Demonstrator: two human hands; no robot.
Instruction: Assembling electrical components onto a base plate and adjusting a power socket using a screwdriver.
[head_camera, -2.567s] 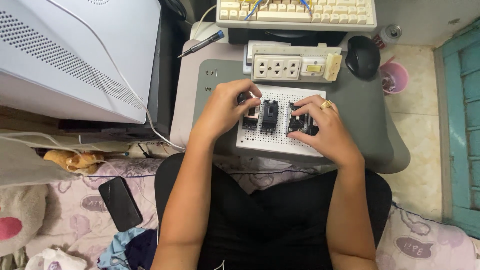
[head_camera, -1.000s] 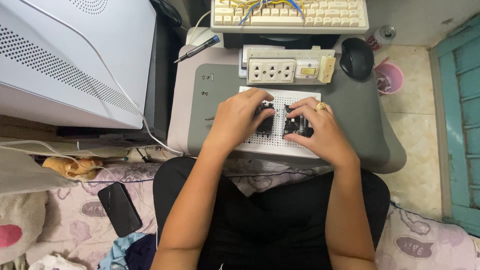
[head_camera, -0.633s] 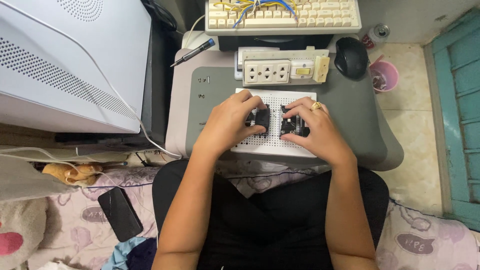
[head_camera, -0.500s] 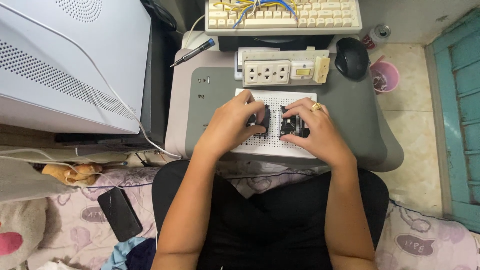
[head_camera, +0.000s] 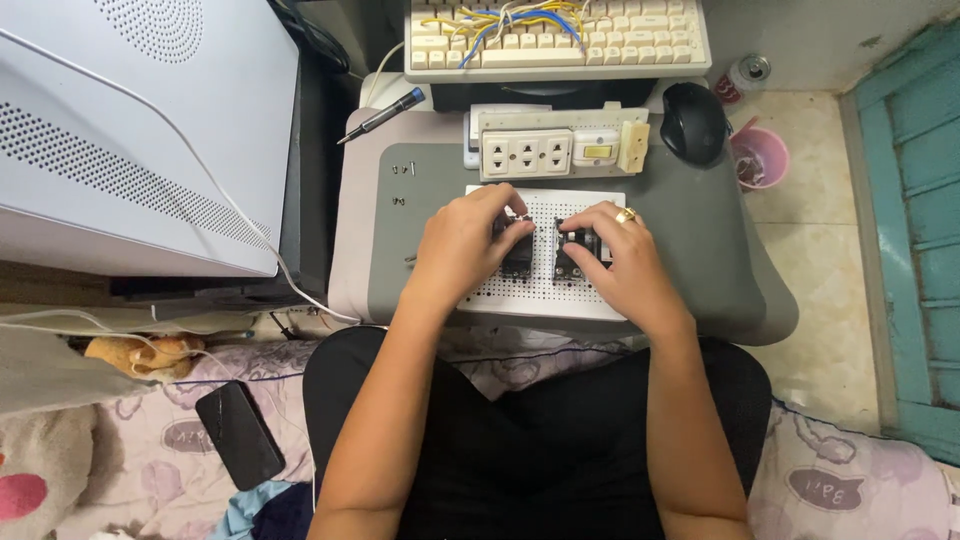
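While you sit with your legs under the low grey table (head_camera: 700, 240), the biggest thing near you is the white perforated computer case (head_camera: 130, 130), off at ten o'clock from your hands. At twelve o'clock, on the far edge, lies a cream keyboard (head_camera: 640, 45) with loose coloured wires draped over it. Just nearer sits a cream socket strip (head_camera: 555, 150), and directly below it the white perforated board (head_camera: 545, 290) that your hands rest on.

Your left hand (head_camera: 460, 250) covers the board's nine o'clock side, fingers curled and closed on a small black component (head_camera: 517, 258). Your right hand (head_camera: 620, 270), wearing a gold ring, lies at the three o'clock side, fingers likewise closed on a second black component (head_camera: 572, 260). The two parts stand just beside each other at the board's centre, with a narrow strip of board between them.

At one o'clock a black mouse (head_camera: 692, 120) sits on the table, and at eleven o'clock a screwdriver (head_camera: 380, 115). A black phone (head_camera: 238, 433) lies on the bedding at seven o'clock.
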